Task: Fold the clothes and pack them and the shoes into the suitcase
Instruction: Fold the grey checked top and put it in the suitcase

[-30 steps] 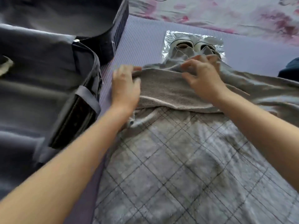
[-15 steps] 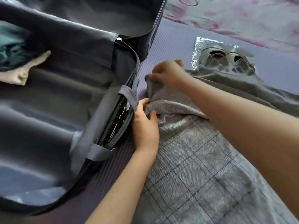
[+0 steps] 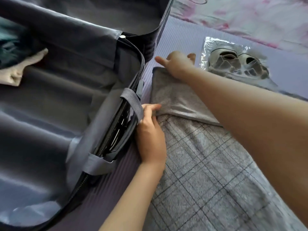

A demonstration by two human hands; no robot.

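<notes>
Two bare hands work a grey checked garment (image 3: 208,172) that lies spread on a ribbed purple mat (image 3: 180,39) just to the right of the open suitcase (image 3: 50,114). The garment's far end is folded back over itself, and this plain grey fold (image 3: 175,99) runs alongside the suitcase's zip edge. The left hand (image 3: 150,137) sits between the suitcase and the garment, its grip closed on the near edge of the fold, pinching the cloth between thumb and fingertips; its knuckles lie just beside a grey strap (image 3: 131,104) on the suitcase rim. The right hand (image 3: 176,65) rests on the fold's far corner, further from the suitcase's near end, one finger stretched towards the suitcase wall; I cannot tell whether its grip holds the cloth, as the fingers are hidden behind the hand. Right of the suitcase and beyond the garment, a pair of pale shoes (image 3: 236,64) lies in a clear plastic bag (image 3: 210,45) on the mat, part of it under the garment's edge. Inside the suitcase's grey lining, at its far left, lie a teal cloth (image 3: 10,42) and a cream cloth (image 3: 16,70). Past the mat, right of the suitcase's raised half, spreads a white sheet (image 3: 250,17) printed with pink flowers.
</notes>
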